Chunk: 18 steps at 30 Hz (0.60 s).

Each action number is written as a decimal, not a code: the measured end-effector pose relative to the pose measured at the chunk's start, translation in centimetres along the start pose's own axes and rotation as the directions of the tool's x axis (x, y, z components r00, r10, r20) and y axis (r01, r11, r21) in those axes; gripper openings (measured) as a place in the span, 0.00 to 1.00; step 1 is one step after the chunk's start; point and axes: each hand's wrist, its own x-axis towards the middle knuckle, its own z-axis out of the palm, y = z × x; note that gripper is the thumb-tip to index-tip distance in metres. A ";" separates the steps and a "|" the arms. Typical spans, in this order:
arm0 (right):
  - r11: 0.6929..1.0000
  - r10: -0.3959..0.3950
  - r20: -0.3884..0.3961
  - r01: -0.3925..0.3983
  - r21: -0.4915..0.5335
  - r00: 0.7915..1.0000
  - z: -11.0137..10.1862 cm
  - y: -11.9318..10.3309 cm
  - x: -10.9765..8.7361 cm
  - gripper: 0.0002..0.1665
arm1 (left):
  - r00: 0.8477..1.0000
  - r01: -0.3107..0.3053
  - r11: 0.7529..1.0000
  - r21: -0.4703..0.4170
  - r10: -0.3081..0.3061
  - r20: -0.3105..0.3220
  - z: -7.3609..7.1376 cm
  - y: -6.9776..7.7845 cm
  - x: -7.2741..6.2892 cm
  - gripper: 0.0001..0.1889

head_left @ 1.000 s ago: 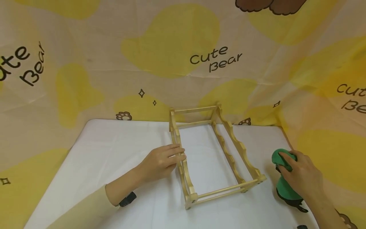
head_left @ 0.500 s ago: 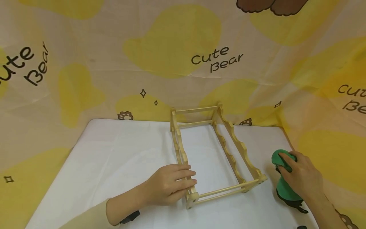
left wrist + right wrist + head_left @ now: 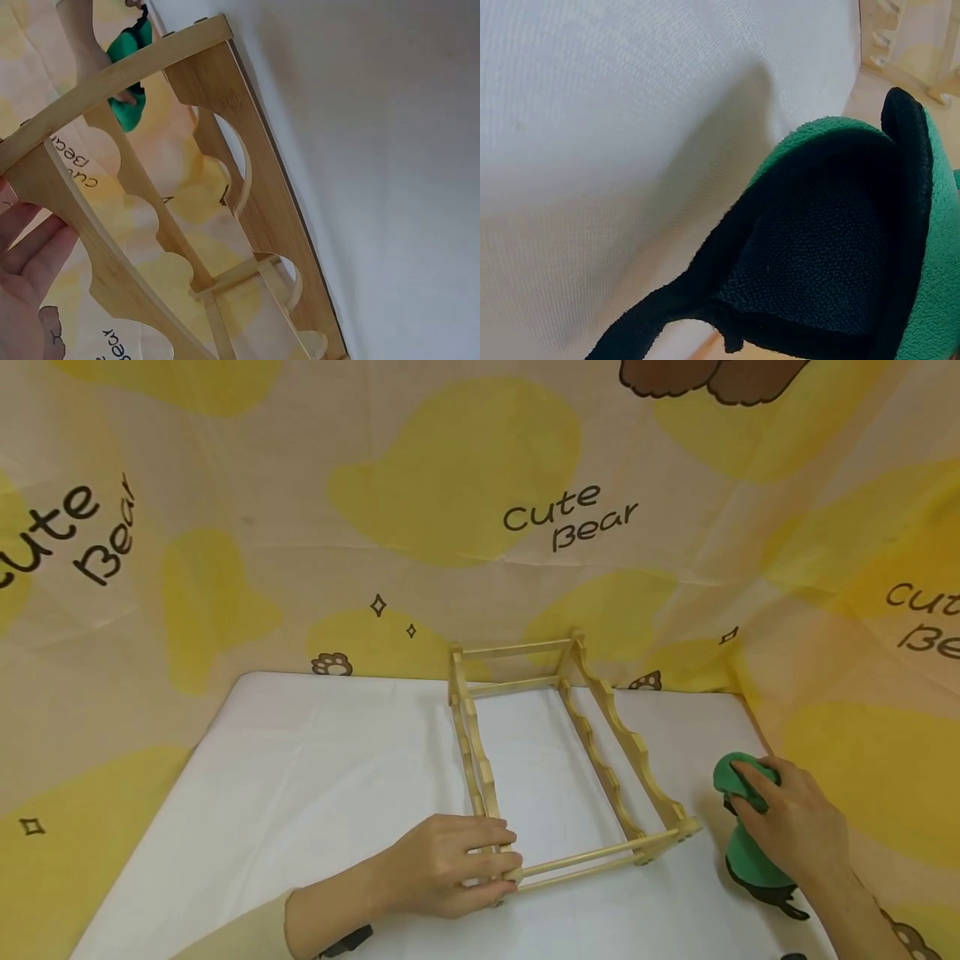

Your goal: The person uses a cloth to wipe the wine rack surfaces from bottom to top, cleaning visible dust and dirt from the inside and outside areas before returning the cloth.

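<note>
A pale wooden rack [image 3: 637, 752] with scalloped side rails and thin crossbars stands on the white-covered table. My left hand [image 3: 450, 868] holds its near left corner, fingers laid over the upper rail. From the left wrist view, those fingers [image 3: 45, 255] show at the scalloped rail's inner edge, beside the end board [image 3: 112, 79]. To the right of the rack, my right hand [image 3: 798, 827] grips a bunched green terry cloth [image 3: 753, 860] with black edging and a dangling black strap. The right wrist view shows the cloth's dark inner side [image 3: 810, 255]; the hand itself is hidden there.
A yellow fabric wall [image 3: 450, 468] printed with "Cute Bear" rises behind the table and at both sides. The rack's far end stands close to it. White tabletop [image 3: 352, 760] extends left of the rack.
My left hand has slid along the rack's left rail toward me, from about its middle to the near corner. The rack, right hand and green cloth have stayed in place.
</note>
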 end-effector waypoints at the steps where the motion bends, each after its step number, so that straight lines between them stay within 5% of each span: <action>1: 1.000 -0.001 -0.001 0.001 0.000 1.000 0.0 0.0 0.0 0.31 | 1.000 -0.001 1.000 -0.010 0.001 -0.003 0.0 -0.1 0.0 0.11; 18: 1.000 0.026 0.025 -0.027 0.005 0.999 0.0 -0.2 0.0 0.32 | 0.996 0.034 0.993 -0.116 -0.043 -0.081 -1.0 -1.7 -1.6 0.05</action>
